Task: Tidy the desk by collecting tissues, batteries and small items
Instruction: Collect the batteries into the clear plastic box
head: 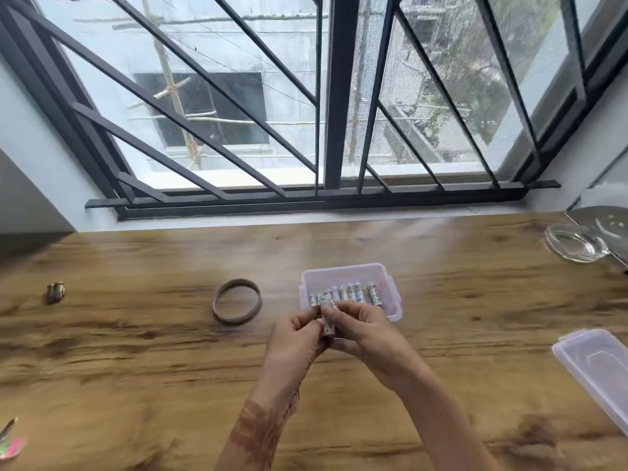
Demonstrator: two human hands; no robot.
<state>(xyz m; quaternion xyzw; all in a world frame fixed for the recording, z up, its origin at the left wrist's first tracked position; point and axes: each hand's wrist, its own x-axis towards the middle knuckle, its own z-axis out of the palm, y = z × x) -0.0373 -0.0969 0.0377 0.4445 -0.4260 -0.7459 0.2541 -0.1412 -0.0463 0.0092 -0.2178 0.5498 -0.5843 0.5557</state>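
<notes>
A small clear plastic box (343, 270) stands in the middle of the wooden desk (136, 351), with several white batteries (353, 293) lying side by side in it. Just in front of the box my left hand (295, 341) and my right hand (370, 334) meet, and both pinch a couple of white batteries (328, 321) between their fingertips. The image is blurred, so how many batteries they hold is unclear.
A brown ring-shaped band (237, 300) lies left of the box. A small metallic item (56, 291) sits far left. The box's clear lid (598, 365) lies at the right edge; a glass dish (574, 246) stands at the back right. A coloured scrap (12, 445) shows bottom left.
</notes>
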